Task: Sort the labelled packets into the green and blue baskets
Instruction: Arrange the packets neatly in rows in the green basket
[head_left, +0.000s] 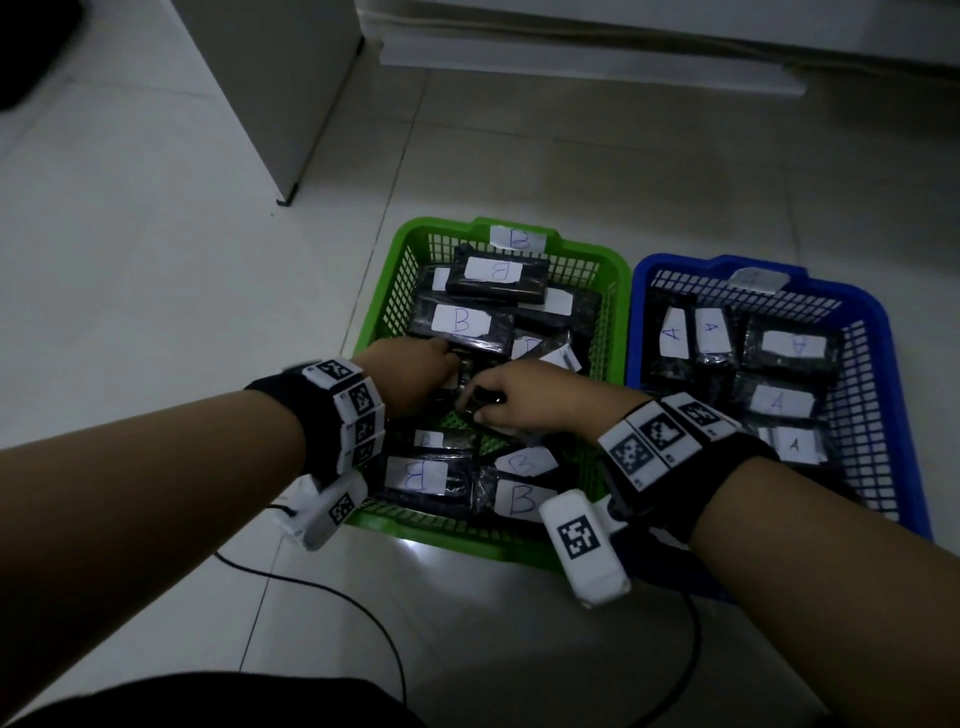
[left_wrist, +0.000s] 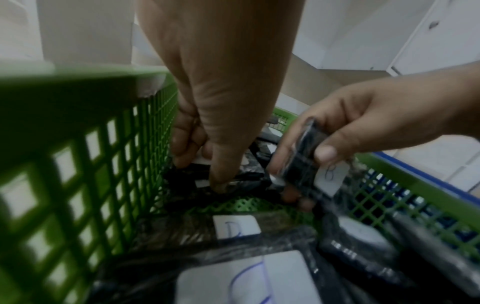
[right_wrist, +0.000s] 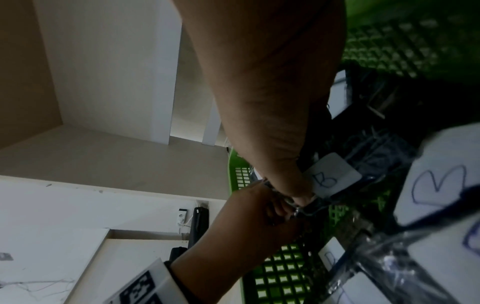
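The green basket (head_left: 384, 291) holds several black packets with white "B" labels. Beside it on the right, the blue basket (head_left: 893, 374) holds several black packets labelled "A" (head_left: 710, 328). Both hands are down in the middle of the green basket. My right hand (head_left: 524, 402) (left_wrist: 311, 158) (right_wrist: 298, 195) grips a black "B" packet (left_wrist: 298, 174) (right_wrist: 330, 176), tilted above the basket floor. Just left of it, my left hand (head_left: 415, 374) (left_wrist: 205, 166) (right_wrist: 259, 216) curls its fingers and thumb on another black packet (left_wrist: 244, 179) lying low in the basket; its label is hidden.
The baskets stand side by side on a white tiled floor (head_left: 156, 260). A white cabinet (head_left: 270, 93) stands behind on the left, and a white base board (head_left: 597, 57) runs across the back. A black cable (head_left: 363, 613) loops on the floor near me.
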